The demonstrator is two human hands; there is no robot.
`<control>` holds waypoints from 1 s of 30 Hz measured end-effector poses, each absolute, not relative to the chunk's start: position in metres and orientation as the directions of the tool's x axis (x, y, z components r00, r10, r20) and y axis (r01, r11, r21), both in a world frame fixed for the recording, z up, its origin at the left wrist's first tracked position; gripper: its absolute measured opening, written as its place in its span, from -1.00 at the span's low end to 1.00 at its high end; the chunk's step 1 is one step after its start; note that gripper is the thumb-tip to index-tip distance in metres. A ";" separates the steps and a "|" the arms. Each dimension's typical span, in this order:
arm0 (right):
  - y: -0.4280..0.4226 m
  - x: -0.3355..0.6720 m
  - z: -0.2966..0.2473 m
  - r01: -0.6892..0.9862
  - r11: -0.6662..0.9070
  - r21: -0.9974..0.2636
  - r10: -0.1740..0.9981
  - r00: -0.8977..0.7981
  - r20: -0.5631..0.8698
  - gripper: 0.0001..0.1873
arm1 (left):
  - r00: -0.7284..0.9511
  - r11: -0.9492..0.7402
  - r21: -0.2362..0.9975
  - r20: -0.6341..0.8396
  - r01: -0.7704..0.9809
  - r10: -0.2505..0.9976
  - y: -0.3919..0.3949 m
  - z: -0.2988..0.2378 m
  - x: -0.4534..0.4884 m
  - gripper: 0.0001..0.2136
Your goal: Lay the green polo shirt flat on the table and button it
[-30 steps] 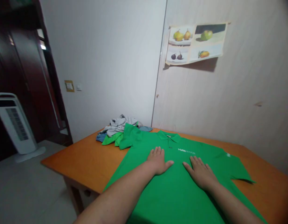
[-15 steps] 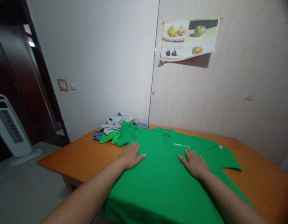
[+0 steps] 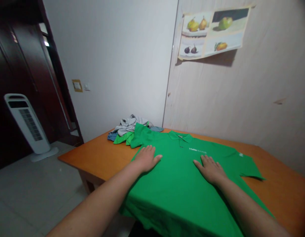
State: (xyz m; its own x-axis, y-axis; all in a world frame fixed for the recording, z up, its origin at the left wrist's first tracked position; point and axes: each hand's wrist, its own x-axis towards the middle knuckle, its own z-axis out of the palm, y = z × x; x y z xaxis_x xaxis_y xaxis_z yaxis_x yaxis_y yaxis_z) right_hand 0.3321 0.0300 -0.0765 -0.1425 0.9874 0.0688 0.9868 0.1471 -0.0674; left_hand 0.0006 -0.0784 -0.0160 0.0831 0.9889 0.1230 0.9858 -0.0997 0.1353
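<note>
A green polo shirt (image 3: 177, 177) lies spread front side up, collar toward the wall, with white lettering on the chest. Its lower end hangs over the near edge of the table. My left hand (image 3: 146, 159) lies flat on the shirt's left side below the sleeve, fingers stretched out and thumb apart. On the right part of the chest, just under the lettering, my right hand (image 3: 211, 169) rests flat with its fingers spread. Neither hand grips the cloth.
A heap of crumpled grey, blue and green clothes (image 3: 129, 128) sits at the table's back left, touching the shirt's left sleeve. The orange-brown table (image 3: 93, 156) meets the wall behind. A white tower fan (image 3: 31, 128) stands on the floor at far left.
The camera view has turned a little left and down, so everything sits further right and slightly higher. Both hands stay flat on the shirt in about the same places.
</note>
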 end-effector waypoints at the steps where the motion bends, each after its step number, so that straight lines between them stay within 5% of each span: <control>1: 0.031 0.333 -0.078 0.987 0.147 -0.064 0.987 -0.143 0.075 -0.05 | 0.094 -0.112 0.169 0.111 0.979 0.989 -0.082 -0.017 0.012 -0.18; 9: 0.035 0.338 -0.085 0.982 0.182 -0.048 0.979 -0.176 0.106 -0.02 | 0.151 -0.151 0.241 0.019 0.959 0.988 -0.109 -0.032 0.020 -0.09; 21: 0.033 0.337 -0.083 0.980 0.189 -0.055 0.976 -0.182 0.118 -0.02 | 0.114 -0.125 0.151 0.079 0.981 0.990 -0.123 -0.031 -0.046 -0.14; 30: 0.029 0.333 -0.076 0.984 0.162 -0.077 0.984 -0.155 0.090 -0.04 | 0.178 -0.203 0.194 0.139 0.960 0.974 -0.114 -0.018 0.018 -0.28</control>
